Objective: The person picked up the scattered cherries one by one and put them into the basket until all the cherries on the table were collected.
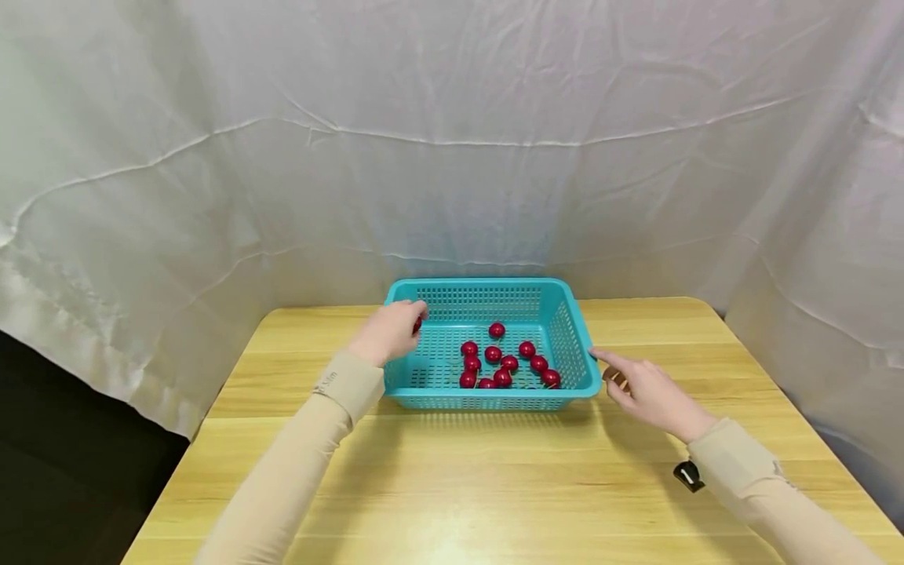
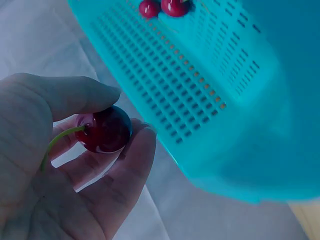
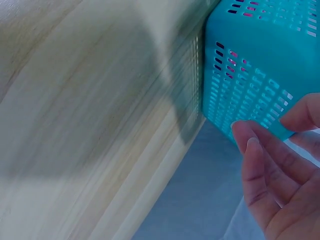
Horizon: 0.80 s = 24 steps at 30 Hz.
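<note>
In the head view my left hand is over the left end of a turquoise plastic basket. Between thumb and fingertips it pinches a dark red cherry, whose green stem points back to the palm. My right hand is at the basket's right side, one fingertip touching the rim. Its other fingers are loosely bent outside the perforated wall, and they hold nothing. Several red cherries lie on the basket floor, mostly in its middle and right part.
The basket stands on a light wooden table, close to its back edge. A pale cloth hangs behind and along the sides. A small black object shows beside the right wrist.
</note>
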Each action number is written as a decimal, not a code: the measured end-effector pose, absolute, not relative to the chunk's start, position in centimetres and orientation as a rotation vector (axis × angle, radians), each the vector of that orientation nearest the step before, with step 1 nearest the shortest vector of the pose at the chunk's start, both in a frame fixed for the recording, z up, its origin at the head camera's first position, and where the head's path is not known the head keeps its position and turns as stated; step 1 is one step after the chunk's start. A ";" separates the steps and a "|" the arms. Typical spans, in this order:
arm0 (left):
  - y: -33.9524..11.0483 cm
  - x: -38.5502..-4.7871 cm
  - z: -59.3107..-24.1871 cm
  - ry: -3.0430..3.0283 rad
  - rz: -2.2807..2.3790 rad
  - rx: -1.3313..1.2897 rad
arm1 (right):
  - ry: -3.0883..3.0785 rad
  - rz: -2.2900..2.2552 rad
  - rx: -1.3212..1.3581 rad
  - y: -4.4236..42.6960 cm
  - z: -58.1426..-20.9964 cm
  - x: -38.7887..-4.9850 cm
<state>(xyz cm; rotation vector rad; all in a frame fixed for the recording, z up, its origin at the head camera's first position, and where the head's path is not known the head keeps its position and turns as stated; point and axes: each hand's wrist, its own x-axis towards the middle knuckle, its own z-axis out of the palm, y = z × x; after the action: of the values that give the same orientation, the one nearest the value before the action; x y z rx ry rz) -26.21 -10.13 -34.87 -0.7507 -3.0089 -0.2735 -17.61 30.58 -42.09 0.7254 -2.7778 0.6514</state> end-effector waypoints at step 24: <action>-6.9 -24.4 -36.0 -3.167 -0.191 -0.836 | -2.771 0.614 0.690 30.0 -41.7 -17.8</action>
<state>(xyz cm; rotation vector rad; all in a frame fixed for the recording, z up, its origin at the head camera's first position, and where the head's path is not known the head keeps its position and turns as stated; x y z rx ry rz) -24.41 -6.88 -36.00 -0.8358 -3.1669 -0.1912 -17.80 29.98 -41.71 0.6903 -2.7709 0.6145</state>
